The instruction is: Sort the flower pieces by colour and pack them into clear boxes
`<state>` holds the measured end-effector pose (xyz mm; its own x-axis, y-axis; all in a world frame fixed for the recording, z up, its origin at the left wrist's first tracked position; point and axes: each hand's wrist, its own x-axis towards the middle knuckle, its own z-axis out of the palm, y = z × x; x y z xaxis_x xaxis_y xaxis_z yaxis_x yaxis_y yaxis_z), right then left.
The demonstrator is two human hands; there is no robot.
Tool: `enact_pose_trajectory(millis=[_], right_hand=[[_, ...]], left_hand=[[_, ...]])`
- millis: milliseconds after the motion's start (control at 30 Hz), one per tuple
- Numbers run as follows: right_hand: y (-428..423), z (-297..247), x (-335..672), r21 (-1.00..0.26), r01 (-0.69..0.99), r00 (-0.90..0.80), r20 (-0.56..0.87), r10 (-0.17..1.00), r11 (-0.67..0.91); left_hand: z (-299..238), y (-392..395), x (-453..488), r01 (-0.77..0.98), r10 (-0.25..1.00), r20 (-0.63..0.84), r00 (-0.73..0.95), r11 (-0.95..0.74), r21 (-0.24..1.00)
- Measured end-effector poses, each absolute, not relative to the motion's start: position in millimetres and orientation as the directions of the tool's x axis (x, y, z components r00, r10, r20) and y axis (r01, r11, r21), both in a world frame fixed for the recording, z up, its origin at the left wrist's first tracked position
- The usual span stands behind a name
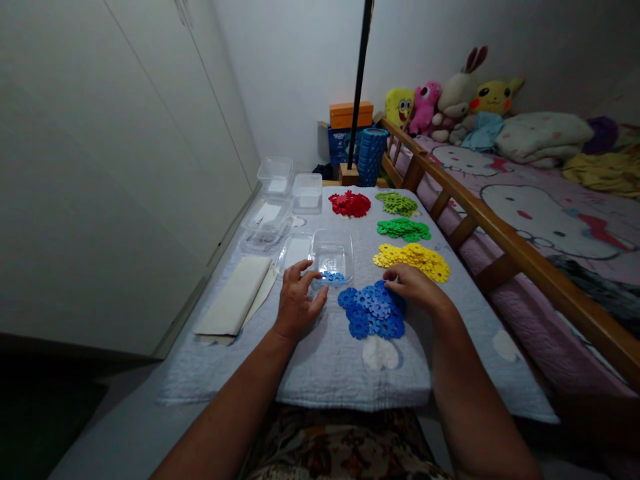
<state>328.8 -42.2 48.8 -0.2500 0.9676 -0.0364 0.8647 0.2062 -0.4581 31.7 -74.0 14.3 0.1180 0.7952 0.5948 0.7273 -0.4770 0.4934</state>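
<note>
Blue snowflake-shaped plastic discs (373, 310) lie in a loose pile on the cloth-covered table in front of me. At the pile's upper right edge, my right hand (413, 287) has its thumb and fingers pinched on a blue disc, partly hidden by the fingers. My left hand (299, 300) is open, fingers apart and curved, at the near left corner of a clear plastic container (345, 250). Whether it touches the rim I cannot tell. Several blue discs (333, 277) rest inside that container, at its near side.
Piles of yellow discs (413, 259), green discs (404, 229), light green discs (397, 203) and red discs (350, 204) lie farther back. More clear containers (275, 175) stand at the back left. Folded cardboard (235, 297) lies left; a wooden bed rail (470, 230) runs along the right.
</note>
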Motion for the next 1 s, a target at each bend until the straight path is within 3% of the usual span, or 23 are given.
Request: enact_pose_trajectory(millis=[233,433,767,900,1000], right_hand=[[-61,63,352,-0.591,0.8,-0.231,-0.142,0.963,0.104],[-75,58,353,-0.629,0.776,-0.231,-0.231,0.945,0.036],[-73,44,358,-0.699,0.711,-0.263,-0.165,0.951,0.076],[-72,56,362,-0.778,0.626,-0.32,-0.187,0.929,0.059],[-68,74,352,-0.802,0.586,-0.35,-0.125,0.928,0.113]], left_hand=[[14,-74,31,0.725,0.811,0.575,0.112,-0.462,0.511],[13,-72,32,0.719,0.8,0.587,0.12,-0.478,0.504],[12,-73,33,0.719,0.803,0.583,0.119,-0.475,0.507],[13,-73,33,0.721,0.808,0.578,0.117,-0.469,0.51],[13,-73,33,0.722,0.809,0.578,0.111,-0.465,0.512]])
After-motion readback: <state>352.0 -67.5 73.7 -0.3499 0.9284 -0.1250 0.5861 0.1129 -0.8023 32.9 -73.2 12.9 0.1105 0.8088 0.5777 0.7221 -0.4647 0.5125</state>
